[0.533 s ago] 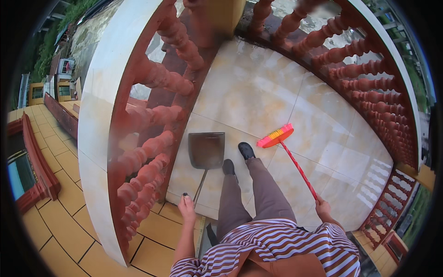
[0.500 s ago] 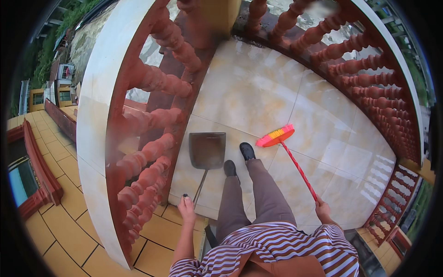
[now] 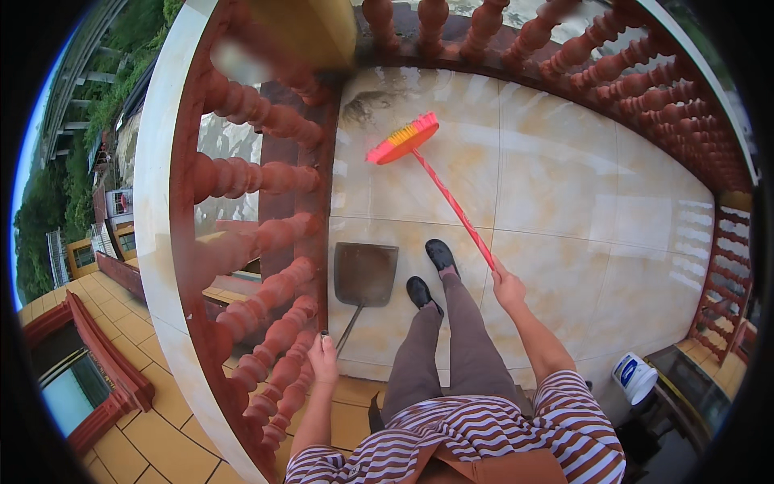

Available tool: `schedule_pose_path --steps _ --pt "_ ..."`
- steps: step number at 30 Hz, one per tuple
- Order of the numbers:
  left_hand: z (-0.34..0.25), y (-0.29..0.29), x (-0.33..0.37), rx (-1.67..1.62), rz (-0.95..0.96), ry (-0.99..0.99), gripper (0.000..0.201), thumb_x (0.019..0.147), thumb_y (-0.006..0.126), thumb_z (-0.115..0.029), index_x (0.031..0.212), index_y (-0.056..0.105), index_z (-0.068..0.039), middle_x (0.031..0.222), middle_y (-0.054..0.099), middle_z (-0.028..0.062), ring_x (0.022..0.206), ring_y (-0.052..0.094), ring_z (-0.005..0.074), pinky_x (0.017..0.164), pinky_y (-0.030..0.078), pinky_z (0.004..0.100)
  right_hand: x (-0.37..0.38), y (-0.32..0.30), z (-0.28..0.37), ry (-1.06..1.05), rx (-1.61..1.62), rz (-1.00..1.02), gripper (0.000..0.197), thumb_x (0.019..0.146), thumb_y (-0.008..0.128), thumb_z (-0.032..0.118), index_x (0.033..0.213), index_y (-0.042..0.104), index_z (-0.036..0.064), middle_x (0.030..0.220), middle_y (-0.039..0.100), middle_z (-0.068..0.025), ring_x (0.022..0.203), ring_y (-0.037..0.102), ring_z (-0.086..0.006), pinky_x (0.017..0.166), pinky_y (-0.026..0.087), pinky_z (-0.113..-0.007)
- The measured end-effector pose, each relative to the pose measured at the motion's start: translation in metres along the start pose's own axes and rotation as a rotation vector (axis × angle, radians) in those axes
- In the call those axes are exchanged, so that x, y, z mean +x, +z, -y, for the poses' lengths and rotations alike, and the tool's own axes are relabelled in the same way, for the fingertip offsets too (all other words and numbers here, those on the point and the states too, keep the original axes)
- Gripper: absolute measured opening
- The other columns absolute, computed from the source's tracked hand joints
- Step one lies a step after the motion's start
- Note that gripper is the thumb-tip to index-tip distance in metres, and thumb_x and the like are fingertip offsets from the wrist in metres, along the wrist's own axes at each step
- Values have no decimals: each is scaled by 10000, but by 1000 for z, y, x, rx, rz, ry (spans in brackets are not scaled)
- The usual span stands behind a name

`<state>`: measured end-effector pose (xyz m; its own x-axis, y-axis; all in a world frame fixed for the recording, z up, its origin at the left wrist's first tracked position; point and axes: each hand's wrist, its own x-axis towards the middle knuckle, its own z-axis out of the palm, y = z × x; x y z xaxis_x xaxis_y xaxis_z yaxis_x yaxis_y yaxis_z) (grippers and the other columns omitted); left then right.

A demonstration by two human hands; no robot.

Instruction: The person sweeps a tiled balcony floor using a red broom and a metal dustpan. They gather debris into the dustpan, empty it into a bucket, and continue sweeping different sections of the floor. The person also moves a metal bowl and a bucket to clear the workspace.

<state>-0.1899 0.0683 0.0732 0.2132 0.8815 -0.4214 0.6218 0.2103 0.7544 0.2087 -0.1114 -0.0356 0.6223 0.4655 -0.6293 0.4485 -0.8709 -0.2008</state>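
My right hand (image 3: 507,290) is closed round the red spiral-striped handle of a broom (image 3: 405,139). The broom's pink and yellow bristles are over the tiled floor, near the far left corner by a dark smudge (image 3: 372,103). My left hand (image 3: 323,360) is closed beside the left railing, on the handle of a long-handled dustpan; a dark tip shows above the fingers. The brown pan of the dustpan (image 3: 365,274) lies on the floor left of my feet, its open edge facing away from me.
Red balusters under a pale rail (image 3: 161,242) bound the floor on the left, and more balusters (image 3: 532,40) run along the far and right sides. A yellow post (image 3: 318,36) stands at the far left corner. At the lower right is a white bucket (image 3: 634,377).
The broom has swung away from me and to the left, toward the far corner, as my right arm reached forward. My left hand still holds the dustpan. The view has turned, bringing the bucket into sight.
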Motion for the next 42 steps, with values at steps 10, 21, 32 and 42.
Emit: schedule_pose_path --steps 10,21,32,42 --pt "31 4 -18 -70 23 -100 335 944 469 -287 742 441 -21 601 403 31 555 401 109 503 351 291 -82 41 -55 86 -66 194 456 935 453 282 1383 392 336 936 669 -151 875 642 -333 768 494 -465" --pt "1 46 -6 -173 -25 -164 293 968 413 -252 741 395 -68 652 359 -33 559 347 84 485 299 255 -5 -102 -103 215 98 7 392 929 456 406 1320 470 411 1041 662 -112 940 627 -325 808 493 -424" --pt "-116 147 26 -177 42 -167 300 988 429 -309 749 395 -131 608 344 -71 465 300 16 396 233 192 -17 -191 -368 439 20 3 355 902 489 324 1249 565 335 911 668 -150 862 632 -343 762 502 -456" --pt "-198 218 60 -68 210 -53 311 982 427 -283 733 388 -100 637 338 -58 504 296 40 440 229 218 185 -237 -242 163 112 2 338 907 481 335 1229 581 341 993 678 -73 958 630 -260 816 494 -400"
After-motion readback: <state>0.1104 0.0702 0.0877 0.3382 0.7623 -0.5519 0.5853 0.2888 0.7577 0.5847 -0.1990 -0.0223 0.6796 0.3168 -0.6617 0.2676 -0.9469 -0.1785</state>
